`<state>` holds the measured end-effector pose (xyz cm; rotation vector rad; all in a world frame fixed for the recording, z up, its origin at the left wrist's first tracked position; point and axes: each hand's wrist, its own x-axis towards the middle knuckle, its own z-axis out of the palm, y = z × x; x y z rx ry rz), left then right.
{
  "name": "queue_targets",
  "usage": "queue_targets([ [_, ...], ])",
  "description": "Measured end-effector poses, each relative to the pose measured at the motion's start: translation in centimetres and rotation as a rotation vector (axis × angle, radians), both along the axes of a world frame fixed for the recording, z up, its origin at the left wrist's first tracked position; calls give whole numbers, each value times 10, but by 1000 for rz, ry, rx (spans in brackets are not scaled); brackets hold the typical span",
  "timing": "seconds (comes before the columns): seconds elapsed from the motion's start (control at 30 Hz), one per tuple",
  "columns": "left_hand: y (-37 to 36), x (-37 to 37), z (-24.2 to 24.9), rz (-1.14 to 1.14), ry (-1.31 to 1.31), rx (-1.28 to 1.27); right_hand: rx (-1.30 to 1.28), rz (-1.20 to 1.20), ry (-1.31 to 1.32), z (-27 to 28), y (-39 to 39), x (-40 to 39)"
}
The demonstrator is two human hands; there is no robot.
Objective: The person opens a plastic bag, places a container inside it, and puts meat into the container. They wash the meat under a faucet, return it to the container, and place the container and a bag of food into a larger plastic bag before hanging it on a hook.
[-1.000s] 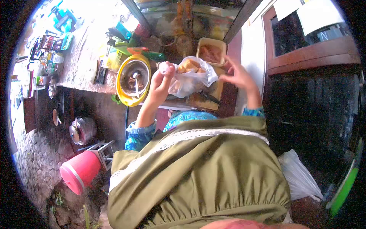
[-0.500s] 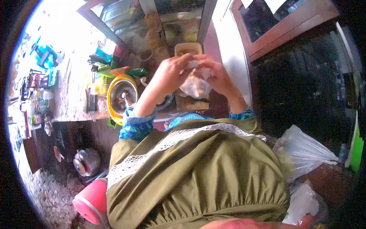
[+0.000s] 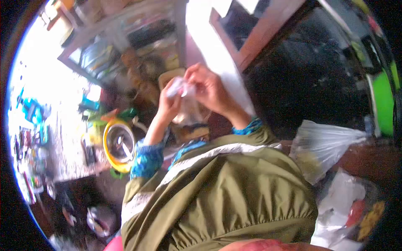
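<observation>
Both my hands are raised in front of me, gripping the top of a clear plastic bag (image 3: 187, 112) that holds pale brown food. My left hand (image 3: 168, 105) pinches the gathered neck of the bag from the left. My right hand (image 3: 210, 88) closes on the same bunched plastic from the right, fingers curled. The bag hangs between them above the counter. The picture is blurred by motion.
A yellow-rimmed metal bowl (image 3: 108, 157) with a spoon stands on the counter at left. A tan tray (image 3: 167, 77) lies behind the bag, by a glass case (image 3: 109, 46). Plastic bags (image 3: 322, 146) sit at right. A kettle (image 3: 99, 219) rests on the floor.
The view has swung and tilted to the right. My hands came together on the bag's top, lifted it off the counter, and now hold its neck bunched.
</observation>
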<state>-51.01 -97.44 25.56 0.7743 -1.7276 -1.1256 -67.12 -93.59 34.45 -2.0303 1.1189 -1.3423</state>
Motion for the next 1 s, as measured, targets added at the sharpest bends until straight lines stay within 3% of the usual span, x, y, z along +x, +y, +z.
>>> queue_targets([
  [0.03, 2, -3, 0, 13, 1, 158, -1, -47, -39, 0, 3, -1],
  [0.1, 5, -18, 17, -18, 429, 177, 24, -97, -164, -1, 2, -9],
  [0.13, 0, -22, 20, -65, 548, 201, 113, -53, -393, -14, -3, -13],
  [0.17, -4, -23, 20, -110, 660, 231, 189, -173, -225, -25, -6, -26],
  [0.23, -1, -21, 14, -29, 822, 636, 169, -194, -245, -17, -2, -33],
  [0.27, -5, -20, 12, -276, 766, 540, 86, -213, -200, -15, -1, -33],
  [0.3, -8, -26, 8, -301, 768, 533, -39, -218, -94, -13, 1, -33],
  [0.37, -14, -38, 9, -200, 244, 395, -123, -190, 81, -6, 12, -30],
  [0.4, -12, -48, 21, -279, 284, 453, -146, -180, 164, -5, 15, -31],
  [0.43, -5, -52, 35, -252, -23, -43, -167, -169, 246, -3, 17, -33],
  [0.5, -8, -59, -1, -185, -97, 4, -128, -253, 255, -14, 13, -46],
  [0.53, -6, -53, 6, -310, -136, 347, -69, -314, 184, -13, 14, -48],
  [0.57, -1, -53, 13, -317, -132, 338, -10, -373, 112, -12, 16, -50],
  [0.63, 10, -58, 25, -407, 105, 523, 120, -353, 76, -5, 21, -49],
  [0.67, 5, -58, 25, -458, -219, 246, 27, -329, 126, -6, 22, -47],
  [0.7, 7, -63, 20, -500, -150, 274, -64, -303, 175, -8, 22, -44],
  [0.77, -6, -72, -17, -483, -437, -109, -45, -269, 303, -14, 26, -32],
  [0.83, -8, -69, -46, -491, -302, -49, -7, -267, 370, -19, 27, -32],
  [0.9, -8, -72, -38, -601, 9, 369, -122, -231, 344, -10, 22, -45],
  [0.93, -1, -71, -29, -543, -114, 21, -223, -193, 317, -7, 23, -51],
  [0.97, -6, -71, -30, -548, -114, 21, -222, -198, 318, -12, 24, -57],
  [1.0, -12, -67, -35, -561, -278, 85, -131, -166, 338, -20, 25, -64],
])
